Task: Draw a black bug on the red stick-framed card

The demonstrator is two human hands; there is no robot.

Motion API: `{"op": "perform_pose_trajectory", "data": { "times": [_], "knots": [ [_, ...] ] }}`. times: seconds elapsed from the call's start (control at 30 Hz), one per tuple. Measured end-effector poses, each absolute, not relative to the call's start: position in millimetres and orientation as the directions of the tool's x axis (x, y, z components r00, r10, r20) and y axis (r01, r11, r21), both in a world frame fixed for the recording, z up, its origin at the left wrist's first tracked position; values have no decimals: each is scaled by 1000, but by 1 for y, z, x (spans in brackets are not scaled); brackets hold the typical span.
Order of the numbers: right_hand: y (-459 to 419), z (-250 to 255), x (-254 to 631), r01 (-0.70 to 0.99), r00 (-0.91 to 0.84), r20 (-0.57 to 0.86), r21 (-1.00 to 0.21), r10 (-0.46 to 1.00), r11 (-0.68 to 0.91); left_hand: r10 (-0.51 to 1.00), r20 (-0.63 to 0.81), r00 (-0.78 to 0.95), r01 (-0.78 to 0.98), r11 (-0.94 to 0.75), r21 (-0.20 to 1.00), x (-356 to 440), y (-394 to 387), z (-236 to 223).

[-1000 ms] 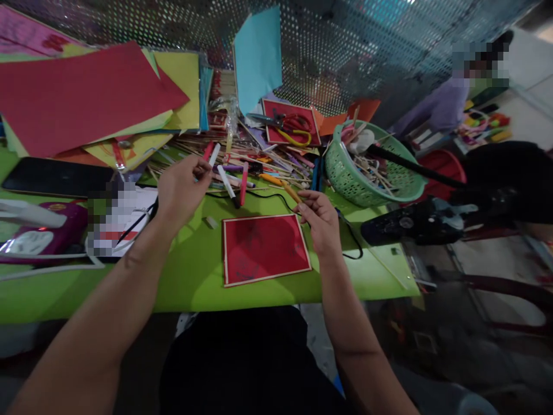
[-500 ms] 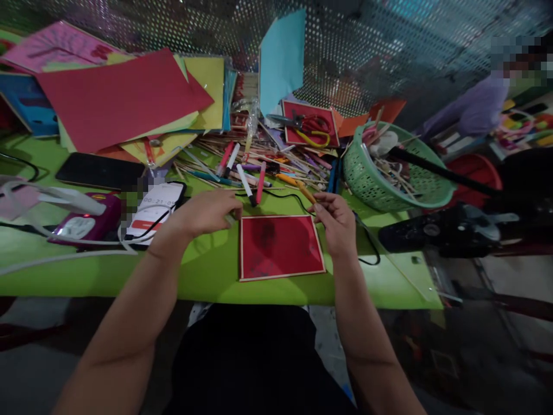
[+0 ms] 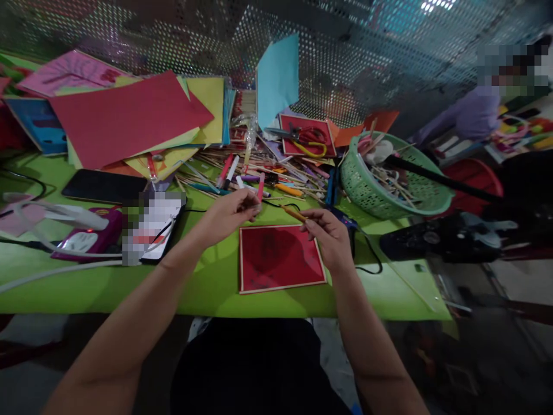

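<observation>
My right hand (image 3: 329, 236) is closed on a slim yellow-orange pen-like stick (image 3: 294, 214), its narrow end pointing left. My left hand (image 3: 231, 214) is closed, with curled fingers, above the table near a pink marker (image 3: 261, 187); whether anything is pinched in it I cannot make out. Below and between the hands lies a red card (image 3: 276, 259) with a pale stick border and faint dark marks. My right hand covers its upper right corner in view. A dark blue object (image 3: 347, 220) with a black cord sits partly hidden behind my right hand.
Thin sticks and markers lie piled behind the card. Scissors (image 3: 302, 138) rest on another red card. To the right stand a green basket (image 3: 367, 184) and a black device (image 3: 432, 233). Phones, a purple power strip (image 3: 88, 233), and coloured paper (image 3: 129, 118) occupy the left side.
My left hand has moved right, closer to my right hand. The stick in my right hand has tipped lower, towards level. The whole view has shifted slightly.
</observation>
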State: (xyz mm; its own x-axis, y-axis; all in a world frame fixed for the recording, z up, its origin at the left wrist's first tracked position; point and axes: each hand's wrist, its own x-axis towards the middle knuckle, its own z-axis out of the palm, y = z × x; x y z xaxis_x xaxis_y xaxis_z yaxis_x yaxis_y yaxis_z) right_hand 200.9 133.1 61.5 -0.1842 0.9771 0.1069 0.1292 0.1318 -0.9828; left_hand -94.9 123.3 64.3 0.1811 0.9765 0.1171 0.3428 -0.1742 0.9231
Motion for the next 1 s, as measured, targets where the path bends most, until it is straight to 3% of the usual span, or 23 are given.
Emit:
{"op": "perform_pose_trajectory", "data": {
  "times": [0.1,0.2,0.57,1.0],
  "knots": [
    [129,66,199,127,-218,90,-985,972,120,977,65,205,155,-98,983,-82,127,58],
    [128,70,198,129,-239,83,-985,967,116,977,14,215,94,-35,995,-79,128,56],
    [125,72,193,156,-307,67,-980,949,120,972,20,236,134,-53,990,-76,125,58],
    [122,65,186,141,-335,57,-984,940,110,986,7,169,60,-17,998,-62,117,57]
  ]
}}
